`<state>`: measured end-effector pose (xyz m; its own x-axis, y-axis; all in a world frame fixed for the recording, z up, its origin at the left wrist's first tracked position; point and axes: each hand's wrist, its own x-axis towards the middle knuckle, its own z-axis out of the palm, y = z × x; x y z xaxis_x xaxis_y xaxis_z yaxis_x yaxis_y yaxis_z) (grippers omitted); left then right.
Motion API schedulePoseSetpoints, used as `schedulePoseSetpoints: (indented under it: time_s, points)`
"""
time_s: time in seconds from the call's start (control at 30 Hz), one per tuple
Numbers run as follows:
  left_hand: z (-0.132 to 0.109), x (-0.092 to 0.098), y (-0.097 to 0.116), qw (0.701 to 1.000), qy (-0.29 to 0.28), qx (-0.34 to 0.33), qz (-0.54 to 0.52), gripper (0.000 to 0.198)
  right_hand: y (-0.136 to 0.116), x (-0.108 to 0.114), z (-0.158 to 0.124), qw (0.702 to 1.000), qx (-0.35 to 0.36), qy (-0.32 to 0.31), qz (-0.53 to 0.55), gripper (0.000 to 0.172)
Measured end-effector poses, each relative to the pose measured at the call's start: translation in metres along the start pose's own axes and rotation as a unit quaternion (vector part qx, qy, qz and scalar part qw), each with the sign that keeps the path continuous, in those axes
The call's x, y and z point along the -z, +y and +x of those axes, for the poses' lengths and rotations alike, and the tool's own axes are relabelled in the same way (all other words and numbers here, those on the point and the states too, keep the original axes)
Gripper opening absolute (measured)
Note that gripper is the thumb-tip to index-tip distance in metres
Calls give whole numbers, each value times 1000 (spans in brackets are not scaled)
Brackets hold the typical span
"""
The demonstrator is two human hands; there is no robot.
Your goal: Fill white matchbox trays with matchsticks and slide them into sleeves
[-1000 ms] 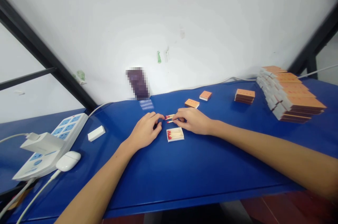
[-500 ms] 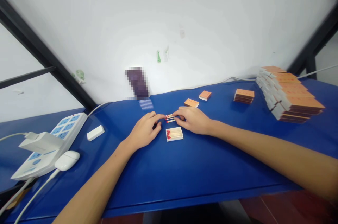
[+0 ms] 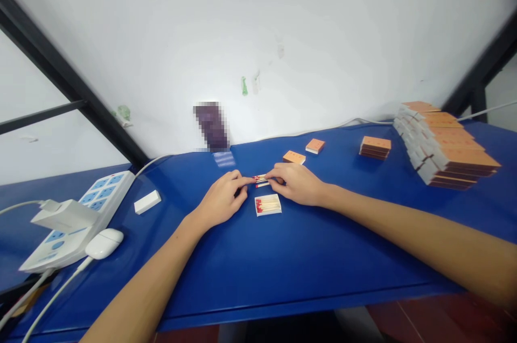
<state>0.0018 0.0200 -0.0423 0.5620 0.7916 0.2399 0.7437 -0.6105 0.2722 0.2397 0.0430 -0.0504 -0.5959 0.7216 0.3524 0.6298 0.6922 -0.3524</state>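
A few loose red-headed matches lie on the blue table between my two hands. My left hand rests to their left, its index finger stretched out to touch the red heads and its thumb held apart below. From the right, my right hand has its thumb and index finger closed about the plain ends, which its fingers partly cover. Just nearer to me sits a white matchbox tray with a row of matches in it, heads to the left. Neither hand touches this tray.
Behind my right hand lie an orange matchbox cover and another orange matchbox. A short stack and a large pile of matchboxes stand right. At left are a white block, a power strip and a white case with cables.
The view has shifted very slightly. Both hands stay in nearly the same place at the loose matches, and the tray has not moved on the table.
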Motion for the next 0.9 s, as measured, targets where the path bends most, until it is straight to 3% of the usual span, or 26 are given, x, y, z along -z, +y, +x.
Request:
schedulePoseSetpoints:
  time_s: [0.63, 0.9]
  points:
    - [-1, 1, 2, 999, -7, -22, -27, 37, 2, 1, 0, 1000, 20, -23, 10, 35]
    - [-1, 1, 3, 1000, 2, 21, 4, 39, 1, 2, 0, 999, 30, -32, 4, 32]
